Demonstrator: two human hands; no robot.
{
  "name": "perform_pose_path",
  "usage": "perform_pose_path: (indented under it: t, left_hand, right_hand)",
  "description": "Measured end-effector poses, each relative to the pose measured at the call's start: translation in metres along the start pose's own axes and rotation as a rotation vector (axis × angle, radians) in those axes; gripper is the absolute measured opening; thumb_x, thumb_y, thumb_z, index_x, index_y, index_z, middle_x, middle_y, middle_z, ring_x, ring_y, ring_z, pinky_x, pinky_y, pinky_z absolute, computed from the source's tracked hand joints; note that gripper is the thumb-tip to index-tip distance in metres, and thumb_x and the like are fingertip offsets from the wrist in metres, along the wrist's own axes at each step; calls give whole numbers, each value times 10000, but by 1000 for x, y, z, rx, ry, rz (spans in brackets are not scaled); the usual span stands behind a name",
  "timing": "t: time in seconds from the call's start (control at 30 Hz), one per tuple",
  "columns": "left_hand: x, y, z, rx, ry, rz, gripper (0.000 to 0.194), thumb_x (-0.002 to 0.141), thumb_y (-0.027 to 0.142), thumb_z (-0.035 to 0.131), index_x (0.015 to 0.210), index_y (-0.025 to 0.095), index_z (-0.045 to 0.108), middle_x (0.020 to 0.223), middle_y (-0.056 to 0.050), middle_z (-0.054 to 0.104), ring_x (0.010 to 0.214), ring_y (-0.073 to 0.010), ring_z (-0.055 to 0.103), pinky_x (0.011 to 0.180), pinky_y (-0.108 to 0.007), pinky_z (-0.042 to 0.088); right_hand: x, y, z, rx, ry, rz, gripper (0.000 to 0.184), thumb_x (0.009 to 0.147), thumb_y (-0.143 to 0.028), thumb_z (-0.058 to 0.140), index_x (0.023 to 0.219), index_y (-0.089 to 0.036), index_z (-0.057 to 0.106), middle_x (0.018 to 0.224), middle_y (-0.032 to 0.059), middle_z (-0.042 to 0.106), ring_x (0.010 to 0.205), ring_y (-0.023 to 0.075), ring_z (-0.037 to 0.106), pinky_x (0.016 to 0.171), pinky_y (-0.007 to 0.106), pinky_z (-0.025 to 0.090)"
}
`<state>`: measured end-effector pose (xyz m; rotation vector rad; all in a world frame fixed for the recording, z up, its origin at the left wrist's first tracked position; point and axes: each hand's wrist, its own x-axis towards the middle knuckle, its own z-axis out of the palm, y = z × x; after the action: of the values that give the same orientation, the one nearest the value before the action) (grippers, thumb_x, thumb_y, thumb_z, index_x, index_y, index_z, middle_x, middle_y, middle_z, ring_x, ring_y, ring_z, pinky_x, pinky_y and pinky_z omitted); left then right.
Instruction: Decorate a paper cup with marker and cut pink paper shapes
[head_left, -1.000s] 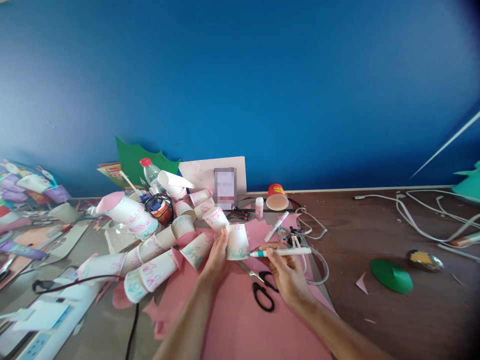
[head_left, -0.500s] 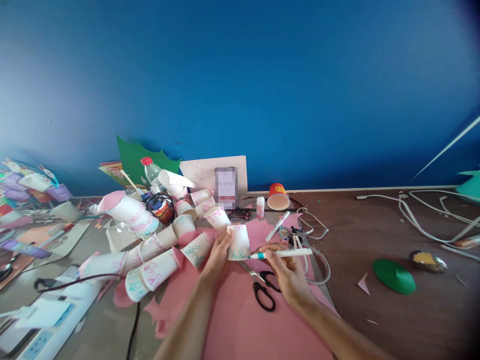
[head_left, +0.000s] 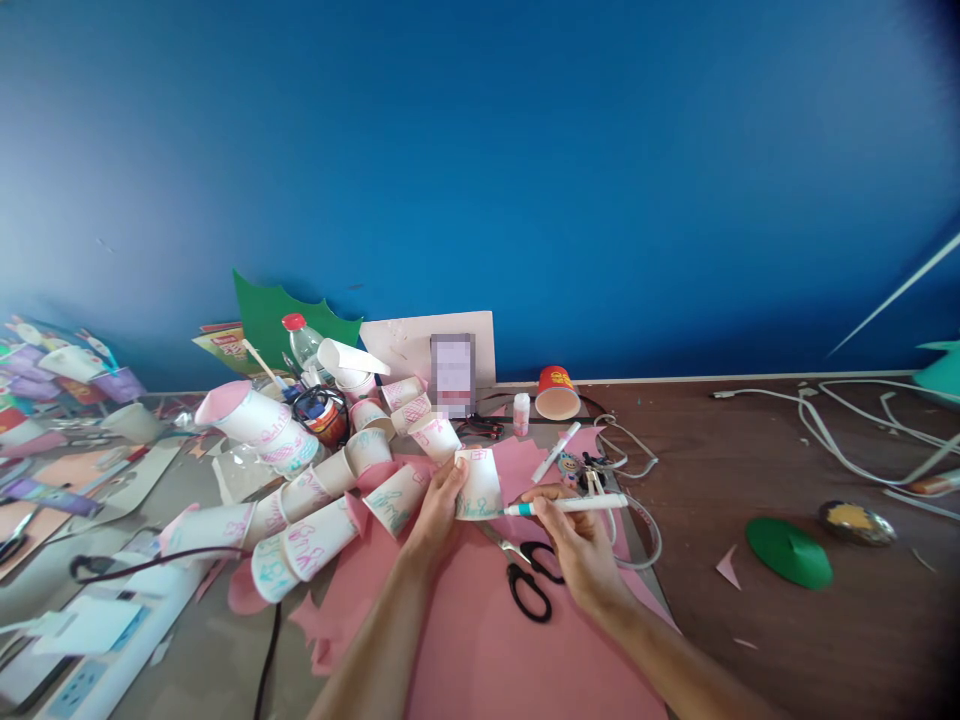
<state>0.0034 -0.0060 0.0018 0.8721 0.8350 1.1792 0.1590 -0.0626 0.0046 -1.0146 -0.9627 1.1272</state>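
My left hand [head_left: 436, 508] is wrapped round a white paper cup [head_left: 477, 482] that stands upside down on a pink paper sheet [head_left: 480, 630]. Teal scribbles run along the cup's lower rim. My right hand [head_left: 574, 545] grips a white marker with a teal band [head_left: 570, 505], held level, its tip touching the cup's lower right edge. Black-handled scissors [head_left: 529, 580] lie on the pink sheet just below the marker, between my two forearms.
Several decorated paper cups [head_left: 315, 480] lie in a heap to the left. A water bottle [head_left: 301, 345], a red cup [head_left: 555, 392], a small glue bottle [head_left: 520, 413] and a second marker [head_left: 555, 452] are behind. White cables [head_left: 862, 430] and a green paper cone [head_left: 789, 552] lie to the right.
The marker tip has crept a little to the right along the cup's rim, and the teal scribble is longer. My left hand still holds the cup in the same spot.
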Motion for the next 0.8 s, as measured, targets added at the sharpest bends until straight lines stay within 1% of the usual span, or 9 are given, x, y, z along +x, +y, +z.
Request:
perform_pose_path:
  t: [0.1, 0.2, 0.33, 0.43, 0.6, 0.73, 0.8]
  left_hand:
    - [-1, 2, 2, -27, -12, -15, 477, 794, 474, 652, 1129, 135, 643, 976, -100, 710, 919, -247, 650, 798, -330, 497]
    - [-2, 3, 3, -23, 6, -15, 466, 794, 466, 656, 1119, 133, 652, 1003, -102, 705, 926, -243, 646, 800, -323, 493]
    - [-2, 5, 5, -49, 23, -27, 459, 779, 454, 676, 1112, 138, 662, 1002, -100, 704, 943, -248, 641, 810, -324, 491]
    - [-3, 7, 8, -70, 27, -34, 464, 764, 454, 690, 1097, 132, 669, 981, -101, 707, 944, -257, 642, 804, -330, 496]
    - [-4, 11, 13, -70, 24, -9, 434, 742, 440, 714, 1042, 126, 693, 965, -102, 710, 960, -263, 635, 823, -330, 490]
    - [-4, 12, 13, -51, 24, 0, 418, 748, 422, 713, 1044, 127, 696, 972, -100, 711, 964, -256, 632, 841, -335, 483]
    - [-4, 10, 11, -54, 37, -9, 424, 743, 430, 714, 1034, 123, 700, 957, -102, 714, 953, -260, 635, 835, -337, 487]
  right_hand:
    - [-1, -4, 2, -22, 5, -7, 252, 756, -467, 669, 726, -217, 667, 685, 19, 647, 686, 184, 583, 656, 289, 484]
    - [-1, -4, 2, -15, 11, -11, 236, 750, -452, 680, 730, -217, 669, 679, 15, 649, 677, 182, 581, 648, 284, 480]
    - [1, -1, -1, -13, 20, -18, 210, 762, -422, 678, 733, -214, 666, 665, 14, 648, 678, 183, 572, 658, 292, 469]
    - [2, -3, -3, -12, 41, -20, 223, 759, -433, 673, 721, -213, 667, 628, 6, 634, 660, 182, 570, 653, 297, 465]
    - [-1, -10, 1, -31, 8, 5, 233, 734, -453, 685, 718, -221, 667, 667, 17, 659, 687, 191, 588, 669, 300, 472]
    - [-1, -11, 3, -34, 15, -19, 241, 738, -468, 675, 717, -228, 660, 678, 20, 657, 687, 196, 593, 655, 302, 479]
    - [0, -9, 1, -42, 42, -27, 231, 735, -456, 688, 715, -226, 665, 667, 19, 652, 681, 193, 589, 650, 300, 481]
